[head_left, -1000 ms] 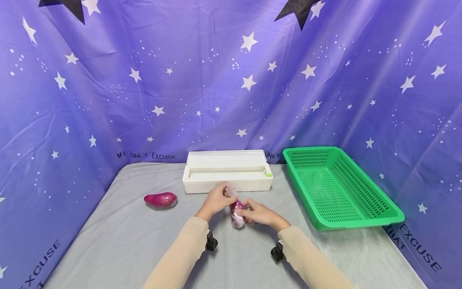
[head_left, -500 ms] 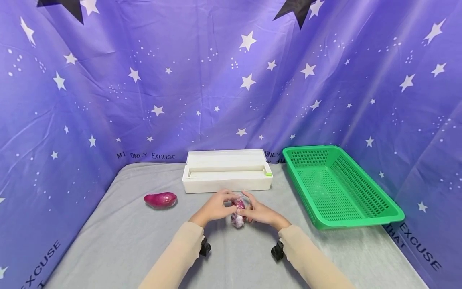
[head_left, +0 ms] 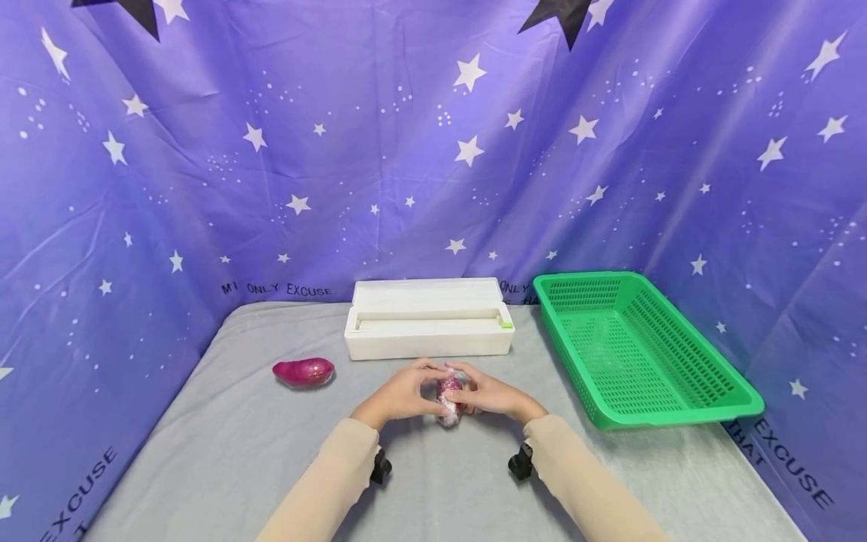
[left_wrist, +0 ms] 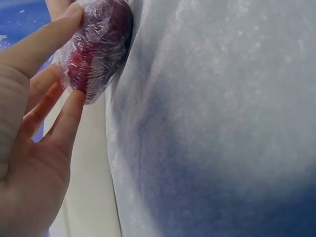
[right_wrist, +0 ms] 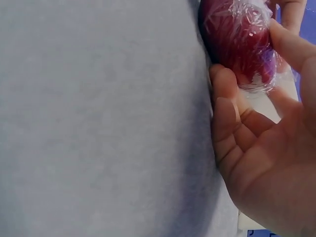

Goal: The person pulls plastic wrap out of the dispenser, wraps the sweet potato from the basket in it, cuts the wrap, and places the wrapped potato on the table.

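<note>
In the head view, a purple-red sweet potato (head_left: 450,388) wrapped in crinkled cling film lies on the grey cloth between both hands. My left hand (head_left: 409,391) holds its left side; in the left wrist view the thumb (left_wrist: 69,17) presses the film on top and the fingertips touch the far end. From the right, my right hand (head_left: 491,393) grips it, with thumb above and curled fingers (right_wrist: 224,81) low against its side in the right wrist view. Part of the sweet potato is hidden behind the fingers. A second film-covered sweet potato (head_left: 304,373) lies apart at the left.
Behind the hands stands a white cling film box (head_left: 430,346), its lid raised and a green slider (head_left: 506,325) at its right end. A green perforated basket (head_left: 677,415) sits at the right. A purple star-printed curtain (head_left: 379,150) encloses the table's back and sides.
My left hand has let go of the film end at the sweet potato's far tip and moved down to its side. The loose film is now folded in, and both hands cup the sweet potato.
</note>
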Available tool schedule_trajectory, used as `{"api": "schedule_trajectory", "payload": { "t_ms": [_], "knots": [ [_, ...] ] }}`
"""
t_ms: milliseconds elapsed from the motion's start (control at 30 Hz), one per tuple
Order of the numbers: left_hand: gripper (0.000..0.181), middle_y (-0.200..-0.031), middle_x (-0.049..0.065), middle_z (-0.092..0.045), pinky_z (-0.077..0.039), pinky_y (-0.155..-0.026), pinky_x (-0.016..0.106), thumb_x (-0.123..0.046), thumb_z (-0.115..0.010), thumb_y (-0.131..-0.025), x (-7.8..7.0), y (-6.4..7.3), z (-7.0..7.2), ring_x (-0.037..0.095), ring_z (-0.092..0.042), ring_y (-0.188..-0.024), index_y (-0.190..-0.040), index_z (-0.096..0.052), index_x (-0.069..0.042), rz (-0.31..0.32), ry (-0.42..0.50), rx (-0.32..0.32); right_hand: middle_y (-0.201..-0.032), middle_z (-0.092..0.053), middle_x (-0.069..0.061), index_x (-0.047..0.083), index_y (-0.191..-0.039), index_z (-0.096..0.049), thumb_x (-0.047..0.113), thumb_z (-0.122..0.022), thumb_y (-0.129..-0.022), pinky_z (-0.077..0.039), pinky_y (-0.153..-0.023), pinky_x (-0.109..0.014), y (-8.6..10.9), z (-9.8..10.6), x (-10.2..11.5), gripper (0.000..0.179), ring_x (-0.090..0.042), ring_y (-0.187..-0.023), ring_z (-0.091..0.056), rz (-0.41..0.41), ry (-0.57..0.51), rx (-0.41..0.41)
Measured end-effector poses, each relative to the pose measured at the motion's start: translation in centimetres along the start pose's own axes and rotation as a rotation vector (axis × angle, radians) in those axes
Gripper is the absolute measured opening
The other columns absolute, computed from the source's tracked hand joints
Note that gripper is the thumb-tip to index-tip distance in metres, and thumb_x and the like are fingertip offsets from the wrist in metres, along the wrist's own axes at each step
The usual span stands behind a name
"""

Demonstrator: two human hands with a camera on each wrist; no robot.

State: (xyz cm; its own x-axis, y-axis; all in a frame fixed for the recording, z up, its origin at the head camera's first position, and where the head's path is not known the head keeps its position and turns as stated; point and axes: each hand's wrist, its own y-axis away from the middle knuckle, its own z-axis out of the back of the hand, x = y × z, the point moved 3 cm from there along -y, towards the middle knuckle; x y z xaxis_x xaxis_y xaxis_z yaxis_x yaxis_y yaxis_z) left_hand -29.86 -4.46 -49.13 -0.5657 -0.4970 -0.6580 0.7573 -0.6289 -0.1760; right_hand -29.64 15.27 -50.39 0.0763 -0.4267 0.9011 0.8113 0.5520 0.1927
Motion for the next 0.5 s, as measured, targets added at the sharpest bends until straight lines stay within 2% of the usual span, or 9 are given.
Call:
{"api": "schedule_trajectory", "payload": {
  "t_ms": [233,500],
  "knots": [
    [0.061,-0.122,-0.006,-0.058,-0.045,-0.103,0.039,-0.032,-0.092,-0.073,-0.08,0.16,0.07,0.015,-0.056,-0.116,-0.127,-0.07,-0.015,-0.015,0.042,-0.034,-0.083,-0.061,-0.011,0.018,-0.153,-0.031,0.028,-0.066,-0.099,-0.044,-0.061,-0.027,0.14,-0.15,-0.05,0.065,-0.02,-0.073,-0.057,0.037,-0.025,-0.02],
    [0.051,-0.124,-0.005,-0.061,-0.046,-0.102,0.038,-0.032,-0.093,-0.071,0.25,0.04,-0.16,0.015,-0.056,-0.116,-0.117,-0.072,-0.021,-0.047,0.066,-0.052,-0.078,-0.059,-0.01,0.016,-0.14,-0.037,0.024,-0.064,-0.1,-0.042,-0.06,-0.026,0.21,-0.14,0.09,0.049,-0.02,-0.069,-0.055,0.056,-0.039,-0.006]
  ]
}}
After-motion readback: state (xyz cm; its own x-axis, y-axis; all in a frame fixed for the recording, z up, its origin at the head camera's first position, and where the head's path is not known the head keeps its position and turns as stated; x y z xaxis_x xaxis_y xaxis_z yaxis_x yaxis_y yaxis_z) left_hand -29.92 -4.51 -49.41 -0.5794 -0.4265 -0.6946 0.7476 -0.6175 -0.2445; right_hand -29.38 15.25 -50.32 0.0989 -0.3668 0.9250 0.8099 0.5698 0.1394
